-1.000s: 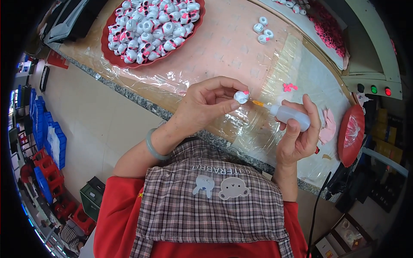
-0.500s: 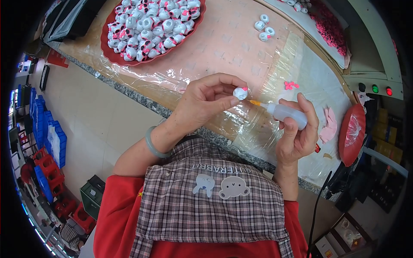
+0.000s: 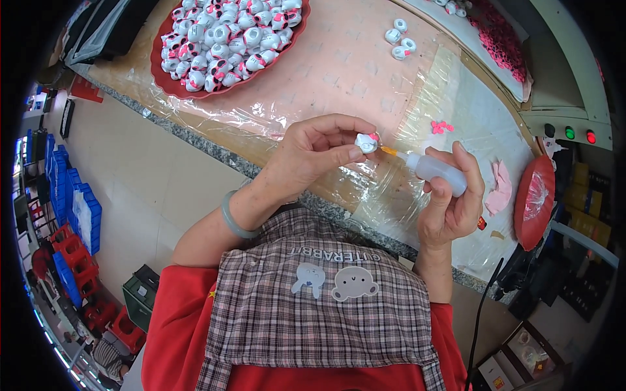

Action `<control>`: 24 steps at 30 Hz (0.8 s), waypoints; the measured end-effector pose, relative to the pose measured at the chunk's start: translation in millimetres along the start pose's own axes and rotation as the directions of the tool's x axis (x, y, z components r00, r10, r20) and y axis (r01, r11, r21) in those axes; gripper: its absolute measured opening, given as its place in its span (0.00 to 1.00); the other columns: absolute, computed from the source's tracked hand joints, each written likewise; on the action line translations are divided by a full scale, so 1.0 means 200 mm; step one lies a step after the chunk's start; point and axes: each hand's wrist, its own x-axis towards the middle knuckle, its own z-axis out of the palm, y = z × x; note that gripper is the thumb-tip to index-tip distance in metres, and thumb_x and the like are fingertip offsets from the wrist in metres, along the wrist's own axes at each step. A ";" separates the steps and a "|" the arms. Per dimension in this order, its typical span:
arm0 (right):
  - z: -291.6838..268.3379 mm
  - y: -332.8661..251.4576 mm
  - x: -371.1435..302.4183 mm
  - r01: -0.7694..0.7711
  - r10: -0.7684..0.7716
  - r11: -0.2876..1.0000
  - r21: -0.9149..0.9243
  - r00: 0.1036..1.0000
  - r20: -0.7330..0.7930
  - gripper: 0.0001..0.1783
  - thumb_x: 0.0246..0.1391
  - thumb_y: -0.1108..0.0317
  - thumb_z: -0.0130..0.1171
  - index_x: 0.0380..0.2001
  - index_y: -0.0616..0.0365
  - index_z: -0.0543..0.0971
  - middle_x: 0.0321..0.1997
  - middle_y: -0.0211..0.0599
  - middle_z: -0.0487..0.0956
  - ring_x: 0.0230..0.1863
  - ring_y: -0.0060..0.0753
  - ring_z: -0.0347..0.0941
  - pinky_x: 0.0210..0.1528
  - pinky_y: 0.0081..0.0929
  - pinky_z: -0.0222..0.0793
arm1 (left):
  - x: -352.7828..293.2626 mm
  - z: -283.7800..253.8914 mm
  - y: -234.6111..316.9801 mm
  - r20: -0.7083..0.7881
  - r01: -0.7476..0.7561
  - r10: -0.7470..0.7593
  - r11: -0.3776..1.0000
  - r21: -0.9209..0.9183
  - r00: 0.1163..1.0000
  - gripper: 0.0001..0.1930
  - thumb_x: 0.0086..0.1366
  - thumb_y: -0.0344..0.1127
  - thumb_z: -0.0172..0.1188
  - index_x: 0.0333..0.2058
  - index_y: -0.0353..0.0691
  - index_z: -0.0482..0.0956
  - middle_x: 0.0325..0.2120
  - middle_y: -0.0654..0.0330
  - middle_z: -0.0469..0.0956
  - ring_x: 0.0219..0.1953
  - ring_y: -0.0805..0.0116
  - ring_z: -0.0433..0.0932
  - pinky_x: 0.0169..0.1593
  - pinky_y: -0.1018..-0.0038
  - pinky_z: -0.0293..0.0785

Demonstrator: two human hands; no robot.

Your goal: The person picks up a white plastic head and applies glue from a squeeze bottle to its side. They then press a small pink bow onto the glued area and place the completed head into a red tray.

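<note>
- A workshop
- Eleven o'clock: tray (image 3: 163, 81) heaped with matching white pieces (image 3: 222, 49)
- Near three o'clock: machine (image 3: 566, 120) with coloured lights (image 3: 570, 133)
- Nine o'clock: blue crates (image 3: 83, 212)

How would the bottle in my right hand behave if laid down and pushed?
The bottle would probably roll, since its body looks round. Its translucent wall looks like plastic, so it may give when squeezed.
</note>
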 end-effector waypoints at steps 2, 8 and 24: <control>0.00 0.00 0.00 0.012 -0.012 1.000 -0.007 1.000 0.006 0.22 0.61 0.63 0.51 0.52 0.68 0.67 0.37 0.50 0.79 0.24 0.19 0.69 0.25 0.13 0.64 | 0.00 0.00 0.00 -0.001 -0.001 0.001 1.000 -0.018 1.000 0.15 0.62 0.22 0.55 0.48 0.29 0.73 0.41 0.54 0.78 0.45 0.67 0.78 0.50 0.76 0.74; -0.01 -0.02 0.01 0.011 -0.010 1.000 -0.028 0.999 0.042 0.22 0.59 0.63 0.54 0.51 0.69 0.68 0.37 0.50 0.79 0.28 0.29 0.74 0.29 0.20 0.69 | 0.00 -0.02 -0.02 -0.017 0.020 -0.020 1.000 0.013 1.000 0.16 0.60 0.23 0.57 0.48 0.31 0.72 0.43 0.54 0.77 0.46 0.65 0.77 0.52 0.70 0.75; 0.01 0.00 0.01 -0.226 0.244 0.947 0.229 0.969 -0.050 0.25 0.61 0.58 0.51 0.54 0.68 0.66 0.36 0.48 0.78 0.25 0.26 0.72 0.23 0.17 0.65 | 0.01 -0.02 -0.01 0.034 0.059 -0.055 0.987 -0.149 0.998 0.15 0.63 0.25 0.53 0.49 0.31 0.73 0.44 0.52 0.77 0.45 0.64 0.78 0.51 0.73 0.75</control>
